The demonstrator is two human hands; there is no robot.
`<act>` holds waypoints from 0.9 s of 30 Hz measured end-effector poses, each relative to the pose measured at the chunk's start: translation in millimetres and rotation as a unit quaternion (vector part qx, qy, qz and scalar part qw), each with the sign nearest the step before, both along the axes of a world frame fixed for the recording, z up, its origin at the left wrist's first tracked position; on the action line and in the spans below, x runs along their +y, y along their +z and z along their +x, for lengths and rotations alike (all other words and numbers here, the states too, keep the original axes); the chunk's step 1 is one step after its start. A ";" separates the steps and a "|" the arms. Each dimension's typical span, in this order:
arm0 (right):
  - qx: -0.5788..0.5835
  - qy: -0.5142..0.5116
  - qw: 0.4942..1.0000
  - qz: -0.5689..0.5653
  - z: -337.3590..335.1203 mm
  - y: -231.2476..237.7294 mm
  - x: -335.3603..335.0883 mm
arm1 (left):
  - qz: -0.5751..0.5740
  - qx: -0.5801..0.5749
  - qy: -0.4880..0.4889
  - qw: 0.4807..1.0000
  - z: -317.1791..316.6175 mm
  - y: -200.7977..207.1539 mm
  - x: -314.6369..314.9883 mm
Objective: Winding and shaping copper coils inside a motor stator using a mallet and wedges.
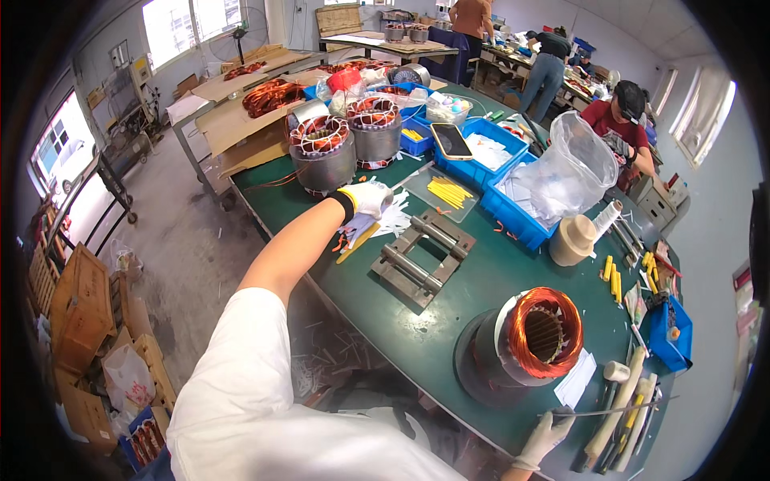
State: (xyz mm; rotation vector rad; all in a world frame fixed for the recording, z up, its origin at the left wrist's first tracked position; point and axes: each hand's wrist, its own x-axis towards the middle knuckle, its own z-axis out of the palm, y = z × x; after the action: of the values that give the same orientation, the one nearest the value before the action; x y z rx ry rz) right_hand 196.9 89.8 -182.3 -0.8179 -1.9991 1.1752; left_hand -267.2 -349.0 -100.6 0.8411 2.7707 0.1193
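My left hand point(369, 198), in a white glove with a dark wristband, reaches over a fan of white paper strips point(393, 216). Its fingers are curled, and what they hold, if anything, is hidden. At the near right edge of the bench, my gloved right hand point(545, 439) is closed on a long thin metal rod-like tool point(613, 410) pointing right. Between the hands stands a motor stator point(513, 337) with copper windings, upright on a dark round base. A steel frame with two rollers point(421, 256) lies nearer my left hand.
Two wound stators point(322, 156) stand beyond my left hand. Blue bins point(513, 212) hold white paper pieces and a clear plastic bag. A phone point(451, 141), yellow sticks point(449, 192), a thread cone point(572, 240) and mallets point(616, 373) lie about. A co-worker in red point(613, 128) sits far right.
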 end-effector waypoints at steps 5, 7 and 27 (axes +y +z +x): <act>0.002 0.006 1.000 -0.014 -0.4 0.5 -0.1 | 0.041 -0.009 0.004 0.999 5.9 -4.4 8.4; 0.005 0.004 1.000 -0.011 -0.9 1.9 -1.2 | 0.066 -0.045 0.035 0.996 7.8 -3.2 15.4; 0.042 0.012 0.998 -0.041 -3.4 10.1 -7.6 | 0.118 0.002 0.056 0.991 -2.5 -5.7 17.4</act>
State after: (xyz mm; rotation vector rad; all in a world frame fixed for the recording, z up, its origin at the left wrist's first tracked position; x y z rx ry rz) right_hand 193.5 82.1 -172.3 -0.7747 -1.9084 1.2923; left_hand -269.7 -331.6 -106.3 0.7367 2.8461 0.4749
